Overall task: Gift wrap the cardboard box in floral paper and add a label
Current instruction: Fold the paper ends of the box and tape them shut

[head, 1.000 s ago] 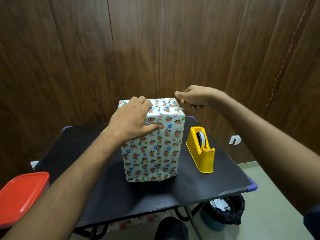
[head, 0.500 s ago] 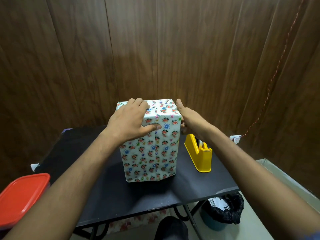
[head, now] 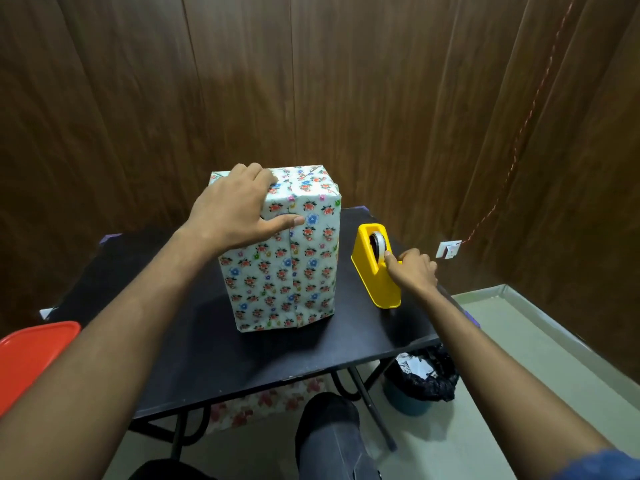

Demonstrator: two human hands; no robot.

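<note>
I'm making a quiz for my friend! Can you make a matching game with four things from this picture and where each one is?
Things:
1. wrapped box
2. tape dispenser
3. red lid
4. bin

Places:
A. on the floor under the table's right side
B. at the far left edge of the picture
C. standing in the middle of the table, left hand on top
D. on the table to the right of the box, right hand touching it

Pairs: 1-C, 2-D, 3-B, 4-A

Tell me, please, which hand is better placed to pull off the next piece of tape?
The right hand: it is already at the yellow tape dispenser, while the left hand is holding the wrapped box.
</note>
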